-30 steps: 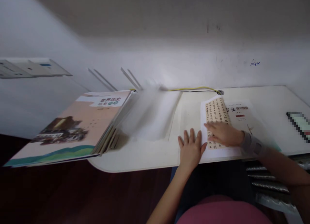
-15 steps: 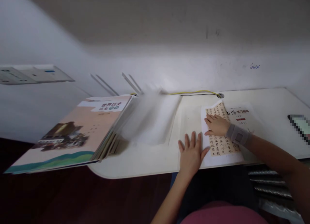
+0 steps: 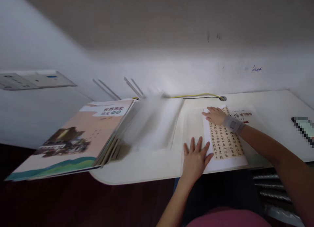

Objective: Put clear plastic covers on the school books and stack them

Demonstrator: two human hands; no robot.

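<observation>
A calligraphy book lies on the white desk, its cover printed with a tan panel of black characters. A see-through plastic sheet stretches out to the left of the book, and the book's right side looks cloudy, as if under plastic too. My right hand, with a grey band at the wrist, rests on the upper left part of the cover, fingers spread toward its left edge. My left hand lies flat with fingers apart on the plastic sheet, its thumb by the book's lower left edge.
A stack of books topped by a pink history book sits at the desk's left end. Beside it lie hazy clear plastic covers. A yellow cable runs along the wall. A pixelated phone-like device is at the right.
My right hand has slid up and left across the cover toward the book's top left corner. My left hand stays on the sheet, nearly in place. The view has tilted slightly.
</observation>
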